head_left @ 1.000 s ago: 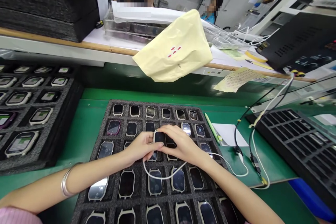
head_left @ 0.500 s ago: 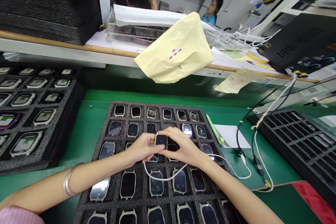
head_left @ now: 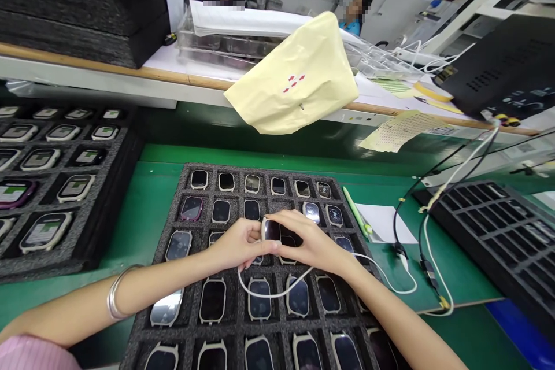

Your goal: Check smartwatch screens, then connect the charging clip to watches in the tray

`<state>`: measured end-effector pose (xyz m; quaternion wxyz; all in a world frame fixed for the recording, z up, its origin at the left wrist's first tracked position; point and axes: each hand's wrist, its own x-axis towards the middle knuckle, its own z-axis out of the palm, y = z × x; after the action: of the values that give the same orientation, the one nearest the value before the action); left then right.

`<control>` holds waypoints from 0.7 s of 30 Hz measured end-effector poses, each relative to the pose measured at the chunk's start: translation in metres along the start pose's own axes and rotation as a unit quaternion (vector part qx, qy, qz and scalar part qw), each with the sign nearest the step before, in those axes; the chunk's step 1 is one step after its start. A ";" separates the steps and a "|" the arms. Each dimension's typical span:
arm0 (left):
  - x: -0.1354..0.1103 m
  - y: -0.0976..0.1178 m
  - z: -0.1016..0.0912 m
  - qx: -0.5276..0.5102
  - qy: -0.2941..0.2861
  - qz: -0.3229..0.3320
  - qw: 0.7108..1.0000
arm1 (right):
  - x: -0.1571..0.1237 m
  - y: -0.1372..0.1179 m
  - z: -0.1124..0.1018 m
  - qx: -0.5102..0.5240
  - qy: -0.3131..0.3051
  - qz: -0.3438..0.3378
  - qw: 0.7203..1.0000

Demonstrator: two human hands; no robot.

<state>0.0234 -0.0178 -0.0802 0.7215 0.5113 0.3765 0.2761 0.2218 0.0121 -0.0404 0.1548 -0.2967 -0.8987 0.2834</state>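
A small smartwatch body without a strap (head_left: 271,230) is held between both hands above the foam tray. My left hand (head_left: 240,243) grips it from the left, its thumb stretched across the lower part of the screen. With thumb and fingers curved round the far and right sides, my right hand (head_left: 306,238) steadies the same watch. A white cable (head_left: 271,296) loops from under my left hand to the right; its end is hidden by the fingers. Below lies the black foam tray (head_left: 235,318), with watch bodies such as this pale-framed one (head_left: 213,300) in its compartments.
Another foam tray of watches (head_left: 45,231) sits at left, a dark slotted tray (head_left: 477,208) at right. A green pen (head_left: 356,213), white paper (head_left: 384,222) and cable connectors (head_left: 428,272) lie between. A yellow bag (head_left: 299,78) overhangs the shelf; two people are beyond.
My left thumb has slid right across the watch, which is tilted a little differently. A person behind the shelf has lowered their hands. At lower right, blue shows where red was.
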 end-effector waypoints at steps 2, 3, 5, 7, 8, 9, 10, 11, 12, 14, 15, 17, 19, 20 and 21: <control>-0.001 0.001 0.000 0.003 0.000 -0.001 1.000 | -0.001 -0.001 0.000 0.000 -0.010 0.005 1.000; -0.001 0.001 0.001 0.003 0.001 -0.003 1.000 | -0.002 -0.002 0.000 -0.001 -0.014 0.006 1.000; -0.002 0.003 0.001 0.003 0.004 -0.006 1.000 | -0.002 -0.003 0.001 -0.005 -0.021 0.006 1.000; -0.003 0.005 0.001 -0.002 0.005 -0.008 1.000 | -0.003 -0.004 0.002 -0.009 -0.025 0.004 1.000; -0.003 0.006 0.001 -0.006 0.005 -0.007 1.000 | -0.003 -0.004 0.002 -0.013 -0.023 0.002 1.000; -0.003 0.007 0.001 -0.011 0.003 -0.005 1.000 | -0.003 -0.005 0.003 -0.016 -0.018 -0.004 1.000; -0.004 0.008 0.001 -0.015 0.001 -0.002 1.000 | -0.003 -0.005 0.004 -0.020 -0.011 -0.012 1.000; -0.004 0.008 0.001 -0.015 -0.001 0.003 1.000 | -0.003 -0.005 0.005 -0.024 -0.003 -0.021 0.999; -0.005 0.008 0.001 -0.014 -0.002 0.008 1.000 | -0.003 -0.005 0.006 -0.028 0.005 -0.032 0.999; -0.005 0.008 0.001 -0.009 -0.004 0.021 1.000 | -0.004 -0.004 0.008 -0.033 0.020 -0.047 0.998; -0.006 0.008 0.001 -0.008 -0.006 0.026 1.000 | -0.004 -0.004 0.009 -0.034 0.026 -0.052 0.998; -0.006 0.009 0.002 -0.012 -0.007 0.030 0.999 | -0.003 -0.004 0.010 -0.036 0.037 -0.054 0.997; -0.006 0.010 0.002 -0.019 -0.006 0.027 0.999 | -0.002 -0.004 0.011 -0.038 0.049 -0.053 0.997; -0.006 0.011 0.002 -0.022 -0.005 0.025 0.999 | -0.002 -0.003 0.012 -0.037 0.056 -0.052 0.996; -0.006 0.013 0.002 -0.025 -0.004 0.024 0.999 | -0.002 -0.003 0.012 -0.035 0.061 -0.052 0.996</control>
<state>0.0217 -0.0199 -0.0661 0.7286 0.5031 0.3543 0.3009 0.2163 0.0039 -0.0482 0.2133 -0.2717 -0.9112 0.2245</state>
